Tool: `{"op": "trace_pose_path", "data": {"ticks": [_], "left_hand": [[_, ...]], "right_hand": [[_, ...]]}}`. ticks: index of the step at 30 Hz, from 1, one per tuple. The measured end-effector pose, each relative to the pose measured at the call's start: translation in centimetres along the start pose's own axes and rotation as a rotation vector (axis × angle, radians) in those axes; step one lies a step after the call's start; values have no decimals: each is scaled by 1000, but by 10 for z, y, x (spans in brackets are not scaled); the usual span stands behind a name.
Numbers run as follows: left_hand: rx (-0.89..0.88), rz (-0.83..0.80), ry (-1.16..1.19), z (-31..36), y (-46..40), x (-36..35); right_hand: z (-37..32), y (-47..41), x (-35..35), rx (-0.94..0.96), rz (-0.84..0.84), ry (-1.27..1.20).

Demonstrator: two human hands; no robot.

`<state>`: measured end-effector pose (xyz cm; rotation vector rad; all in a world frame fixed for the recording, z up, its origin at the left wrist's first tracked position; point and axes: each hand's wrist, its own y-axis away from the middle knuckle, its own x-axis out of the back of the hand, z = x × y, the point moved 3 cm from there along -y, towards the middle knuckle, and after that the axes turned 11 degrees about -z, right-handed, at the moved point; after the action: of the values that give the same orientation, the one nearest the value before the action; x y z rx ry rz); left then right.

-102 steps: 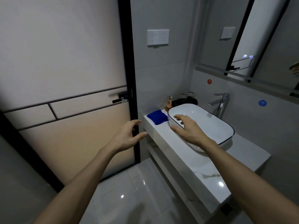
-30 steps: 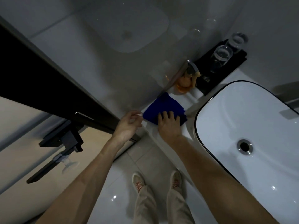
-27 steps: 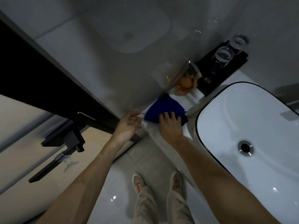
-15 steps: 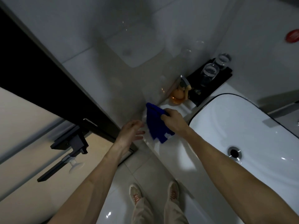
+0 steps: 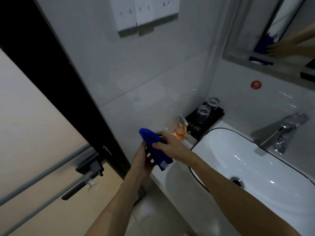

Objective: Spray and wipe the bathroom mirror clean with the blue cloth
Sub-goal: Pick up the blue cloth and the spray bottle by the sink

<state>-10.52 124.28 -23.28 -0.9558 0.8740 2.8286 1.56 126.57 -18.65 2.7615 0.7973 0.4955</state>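
The blue cloth (image 5: 154,147) hangs folded above the left end of the counter, pinched in my right hand (image 5: 172,145). My left hand (image 5: 143,159) is under and behind the cloth, fingers spread and touching its lower part. A small orange spray bottle (image 5: 181,132) stands on the counter against the wall, just beyond my right hand. The mirror (image 5: 281,31) is at the upper right and reflects the cloth and an arm.
A white basin (image 5: 247,160) with a black rim fills the counter at right, with a chrome tap (image 5: 283,133) behind it. A black tray (image 5: 204,118) holds two glasses in the corner. A black-framed door with its handle (image 5: 88,167) is at left.
My right hand lifted the blue cloth off the counter and raised it. My left hand moved in under the cloth. The view tilted up, bringing the mirror and tap into sight.
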Motion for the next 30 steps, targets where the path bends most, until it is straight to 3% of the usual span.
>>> {"op": "trace_pose_path", "data": {"ticks": [5,10,16,20,23,25,30], "left_hand": [[-37,-29,-88,7,18,-13],[-99,-171,113,15,26,-18],[-133,-283,61,24,35,-35],[-155,-268,10,22,34,-41],[-185,-244,-51,20,33,-46],[-217,-240,-123,19,34,-54],[-274,-199,-288,13,33,-77]], "right_hand": [[-14,16,-4,32,106,100],[-29,26,-2,128,151,99],[-33,29,9,139,284,155],[-19,24,18,55,290,-45],[-8,28,17,120,138,-366],[-2,34,16,131,62,-428],[14,37,30,188,138,-585]]}}
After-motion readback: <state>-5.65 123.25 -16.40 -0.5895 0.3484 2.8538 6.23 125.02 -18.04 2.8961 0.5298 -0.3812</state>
